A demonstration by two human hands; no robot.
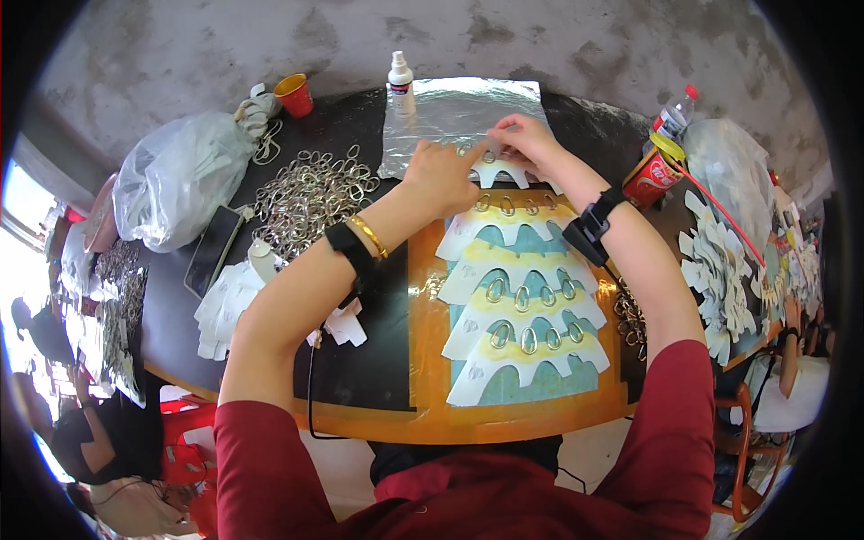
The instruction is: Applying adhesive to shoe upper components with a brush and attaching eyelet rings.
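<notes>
My left hand [441, 175] and my right hand [525, 137] meet over a white scalloped card piece [500, 169] at the far end of a board. Both pinch or press its top edge. Below it, several more white scalloped cards [517, 310] overlap in rows on a teal and yellow sheet, each row carrying metal oval rings [524, 297]. The sheet lies on an orange board [423, 324]. A black band and a gold bangle sit on my left wrist, a black band on my right.
A heap of metal rings [310, 193] lies left of my arm, with a phone [212, 249], white cut pieces [225, 306] and a clear bag [184, 175]. Foil sheet [459, 112], glue bottle [400, 83], red cup [294, 94], red can [654, 175]. Other people sit at left and right.
</notes>
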